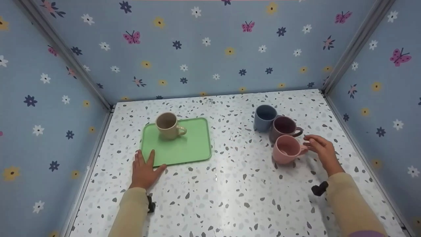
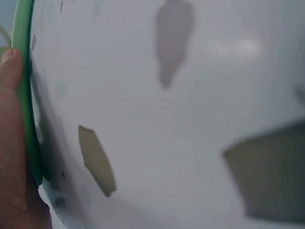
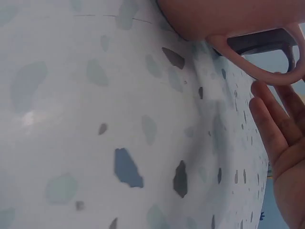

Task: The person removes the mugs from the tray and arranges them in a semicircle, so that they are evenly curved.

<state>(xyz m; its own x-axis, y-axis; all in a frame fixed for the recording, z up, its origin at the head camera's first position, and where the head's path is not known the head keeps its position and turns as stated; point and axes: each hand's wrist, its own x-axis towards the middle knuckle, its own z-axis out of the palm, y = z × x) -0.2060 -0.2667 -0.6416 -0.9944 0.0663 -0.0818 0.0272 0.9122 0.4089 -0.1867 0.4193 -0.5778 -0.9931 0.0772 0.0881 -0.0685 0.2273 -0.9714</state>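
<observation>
Fingers spread apart, the left hand (image 1: 144, 171) rests at the near-left corner of a green tray (image 1: 194, 144), thumb at the near rim, in my head view. The right hand (image 1: 324, 153) reaches toward a pink mug (image 1: 283, 154) with its fingers loosely extended, slightly apart; my right wrist view puts the fingertips just beside the handle (image 3: 249, 70), though I cannot tell whether they touch. The mug stands immediately left of those fingers.

Between the two hands' fingers I see a broad stretch of tabletop (image 1: 236, 184); right of the right fingers, a narrower strip runs to the side wall (image 1: 388, 105).

The tray is a shallow, round-cornered rectangle, bearing an upright beige mug (image 1: 169, 132) ahead and right of the left fingers. Left of and beyond the right fingers, a maroon mug (image 1: 283, 126) and a blue mug (image 1: 261, 124) continue a close diagonal row. Grey chips fleck the glossy white tabletop.
</observation>
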